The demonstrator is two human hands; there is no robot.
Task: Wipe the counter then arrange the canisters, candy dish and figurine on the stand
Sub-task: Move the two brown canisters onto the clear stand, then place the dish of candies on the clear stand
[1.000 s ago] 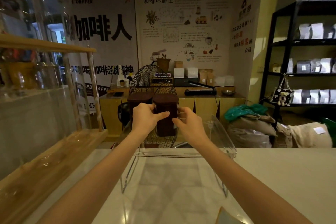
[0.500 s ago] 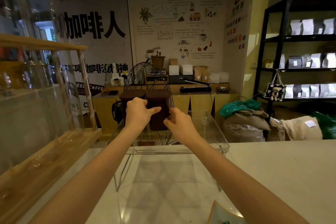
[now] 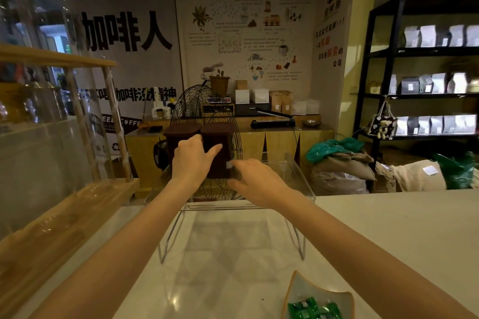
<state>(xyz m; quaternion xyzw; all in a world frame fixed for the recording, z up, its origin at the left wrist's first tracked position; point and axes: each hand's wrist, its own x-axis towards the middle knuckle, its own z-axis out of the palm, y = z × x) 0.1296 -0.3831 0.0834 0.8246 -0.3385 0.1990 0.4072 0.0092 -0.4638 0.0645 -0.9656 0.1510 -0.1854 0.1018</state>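
- Head view, left hand (image 3: 193,160): fingers curled against the front of two dark brown square canisters with matching lids (image 3: 201,149), thumb laid across the right-hand one; whether this is a real grip or only a steadying touch I cannot tell.
- Right hand (image 3: 255,180): fingers spread and loose, holding nothing, at the lower right corner of the right canister; contact is too blurred to judge.
- Canisters: upright, side by side and touching, on the left half of the clear acrylic stand with wire legs (image 3: 298,172); its right half is bare.
- Stand: at the far edge of the pale marble-look counter (image 3: 388,220).
- Pale green leaf-shaped candy dish holding green wrapped sweets (image 3: 320,300): at the near edge of the counter, well apart from the stand, right of centre and under the right forearm.
- Judgement: the right hand is nearer the dish; fetching it means drawing back toward the body.
- Figurine: not in view.
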